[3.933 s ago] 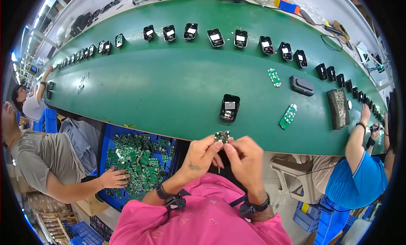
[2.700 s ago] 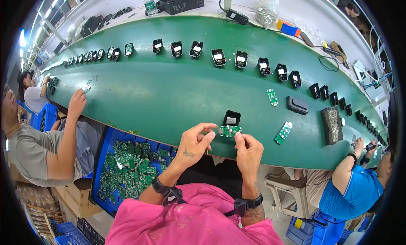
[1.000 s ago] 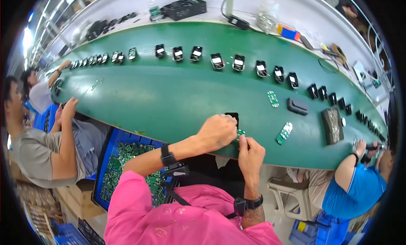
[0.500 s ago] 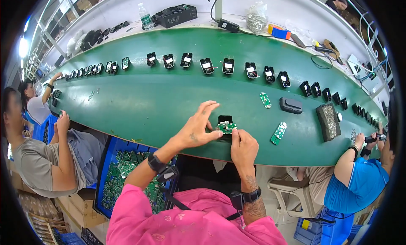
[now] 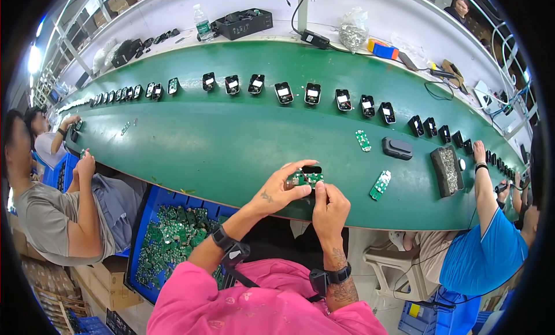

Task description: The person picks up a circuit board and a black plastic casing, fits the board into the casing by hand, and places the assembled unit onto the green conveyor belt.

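Observation:
Close to the front edge of the table, a small green circuit board (image 5: 314, 177) lies at the mouth of a black plastic case (image 5: 312, 169), its rear end showing past the board. My left hand (image 5: 280, 190) is closed around the left side of the two, the thumb across the board's near edge and the fingers curving over the far side. My right hand (image 5: 331, 210) pinches the near right edge of the board between thumb and curled fingers. How far the board sits inside the case is hidden by my fingers.
To the right lie two loose green boards, the nearer one (image 5: 380, 185) beside my hand, a dark closed case (image 5: 398, 148) and a rough block (image 5: 447, 172). Open black housings (image 5: 313, 94) line the far side. A blue bin (image 5: 136, 260) of boards stands at lower left. Co-workers sit on both sides.
My left fingers, spread and raised before, have come down around the board and case. The co-worker at right has stretched an arm to the row of housings.

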Motion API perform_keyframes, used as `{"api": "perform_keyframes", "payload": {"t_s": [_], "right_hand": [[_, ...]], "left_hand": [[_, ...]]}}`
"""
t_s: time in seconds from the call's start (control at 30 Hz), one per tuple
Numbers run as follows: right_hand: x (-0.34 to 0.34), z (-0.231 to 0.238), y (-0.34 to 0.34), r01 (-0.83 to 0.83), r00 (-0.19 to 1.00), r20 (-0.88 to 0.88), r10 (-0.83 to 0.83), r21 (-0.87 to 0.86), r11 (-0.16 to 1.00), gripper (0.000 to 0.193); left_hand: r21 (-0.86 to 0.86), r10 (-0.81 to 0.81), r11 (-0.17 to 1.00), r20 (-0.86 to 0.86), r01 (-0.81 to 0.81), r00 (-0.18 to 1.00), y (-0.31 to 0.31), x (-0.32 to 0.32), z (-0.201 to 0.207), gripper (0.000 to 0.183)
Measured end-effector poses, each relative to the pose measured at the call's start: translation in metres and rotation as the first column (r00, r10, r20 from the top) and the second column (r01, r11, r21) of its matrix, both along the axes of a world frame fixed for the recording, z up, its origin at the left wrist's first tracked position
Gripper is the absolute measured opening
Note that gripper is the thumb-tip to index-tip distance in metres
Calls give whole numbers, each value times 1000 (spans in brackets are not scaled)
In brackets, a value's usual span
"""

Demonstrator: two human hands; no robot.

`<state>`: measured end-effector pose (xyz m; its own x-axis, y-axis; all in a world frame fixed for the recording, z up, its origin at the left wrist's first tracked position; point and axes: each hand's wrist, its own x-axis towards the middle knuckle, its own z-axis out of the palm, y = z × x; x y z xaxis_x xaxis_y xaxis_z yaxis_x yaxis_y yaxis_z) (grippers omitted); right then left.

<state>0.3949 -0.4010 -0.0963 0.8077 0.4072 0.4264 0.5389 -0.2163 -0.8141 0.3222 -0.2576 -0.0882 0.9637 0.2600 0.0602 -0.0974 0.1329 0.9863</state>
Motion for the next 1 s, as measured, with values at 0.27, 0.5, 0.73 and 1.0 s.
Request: {"api": "perform_keyframes", "payload": {"t_s": [0.27, 0.5, 0.73, 1.0], "right_hand": [[-9, 22, -8, 63, 998, 25, -62, -44, 997, 11], [-4, 20, -10, -155, 970, 189, 154, -11, 988, 7], [-16, 11, -10, -181, 940, 299, 166, 25, 983, 6], [-40, 30, -21, -195, 961, 220, 166, 120, 973, 8]], "left_hand": [[172, 177, 970, -26, -170, 984, -16, -9, 0, 53], [449, 253, 867, -22, -217, 967, -41, -21, 16, 54], [208, 190, 963, -65, -173, 980, -46, -37, 12, 49], [248, 298, 925, -2, -288, 955, -61, -51, 36, 47]]}}
